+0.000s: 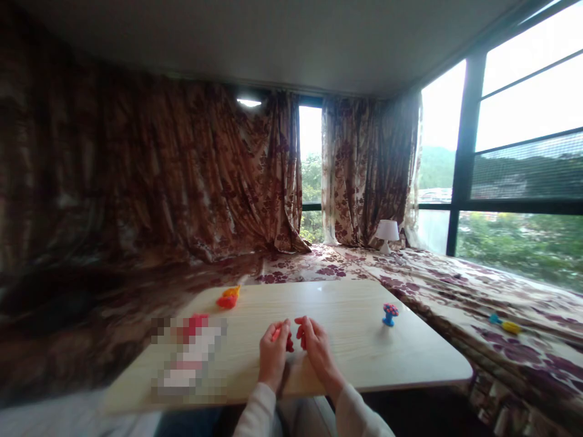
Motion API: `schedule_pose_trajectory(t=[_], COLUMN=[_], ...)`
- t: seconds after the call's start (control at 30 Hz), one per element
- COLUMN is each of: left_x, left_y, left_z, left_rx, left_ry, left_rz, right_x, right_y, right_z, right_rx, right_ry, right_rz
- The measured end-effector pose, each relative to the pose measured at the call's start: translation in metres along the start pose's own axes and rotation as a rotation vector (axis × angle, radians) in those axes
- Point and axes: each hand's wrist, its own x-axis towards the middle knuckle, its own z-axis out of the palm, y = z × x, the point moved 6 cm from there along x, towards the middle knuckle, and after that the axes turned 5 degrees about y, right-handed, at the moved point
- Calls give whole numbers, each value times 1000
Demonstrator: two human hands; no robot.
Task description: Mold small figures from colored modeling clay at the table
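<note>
Pale long sleeves (259,411) show, with what look like greyish trousers (310,415).

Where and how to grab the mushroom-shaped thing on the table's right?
Probably pinch the blue stem from its near-left side, which faces the right hand: the mushroom-shaped thing stands upright and narrows beneath its wide cap.

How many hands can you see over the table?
2. The left hand, with something red in it, and the right hand beside it, both over the table. The pixelated patch on the left may hide more.

Floral curtains (218,176) beside bright windows (523,109)
</note>
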Motion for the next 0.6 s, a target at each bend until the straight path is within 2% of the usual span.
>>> schedule_pose_trajectory(t=[0.17,0.3,0.37,0.5,0.6], left_x=[2,0,0,1,1], left_y=[-6,-2,-2,-9,-8], left_z=[-7,-8,-8,-3,-1], left_rx=[76,96,79,-181,-366], left_ry=[77,85,81,28,6], left_rz=[5,40,6,-147,-171], right_x=[2,3,3,2,2], right_y=[3,4,4,2,2], right_z=[0,0,0,-1,-2], right_rx=[-18,-11,0,17,19], right_ry=[-9,-2,-2,9,21], right_rz=[6,5,6,4,8])
